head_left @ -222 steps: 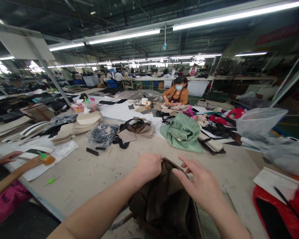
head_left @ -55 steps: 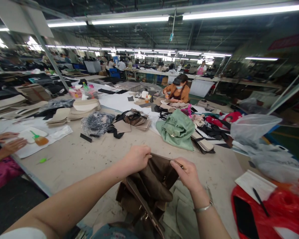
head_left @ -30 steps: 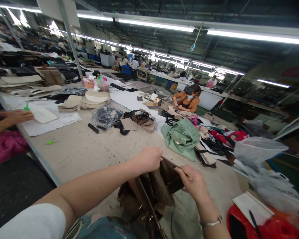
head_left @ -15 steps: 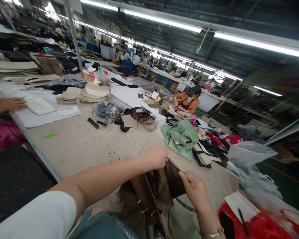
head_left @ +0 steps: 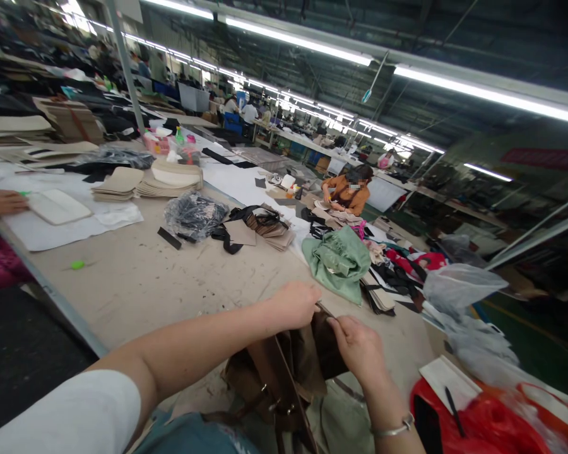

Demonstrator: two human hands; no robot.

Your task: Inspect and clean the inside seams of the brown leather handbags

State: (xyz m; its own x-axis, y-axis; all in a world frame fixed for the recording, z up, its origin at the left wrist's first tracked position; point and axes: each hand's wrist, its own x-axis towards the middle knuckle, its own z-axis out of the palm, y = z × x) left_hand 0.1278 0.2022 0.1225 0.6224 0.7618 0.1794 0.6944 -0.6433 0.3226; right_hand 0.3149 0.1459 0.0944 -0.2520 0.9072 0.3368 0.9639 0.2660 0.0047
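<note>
A brown bag with straps and small metal studs hangs at the table's near side, in front of my body. My left hand is closed on the bag's upper edge. A short way to the right, my right hand pinches the same edge between thumb and fingers; a bracelet circles that wrist. Between the two hands the edge runs fairly straight. My left fingertips are partly hidden behind the hand. Pale green cloth shows below the bag.
On the table lie a green cloth bag, a plastic-wrapped black bundle and stacked beige pieces. A red plastic bag is at right. A co-worker's hand is at far left; another person sits across.
My right hand has come slightly left, closer to my left hand, along the bag's edge. The whole view has shifted a little. The co-worker's hand at left has drawn back toward the frame's edge.
</note>
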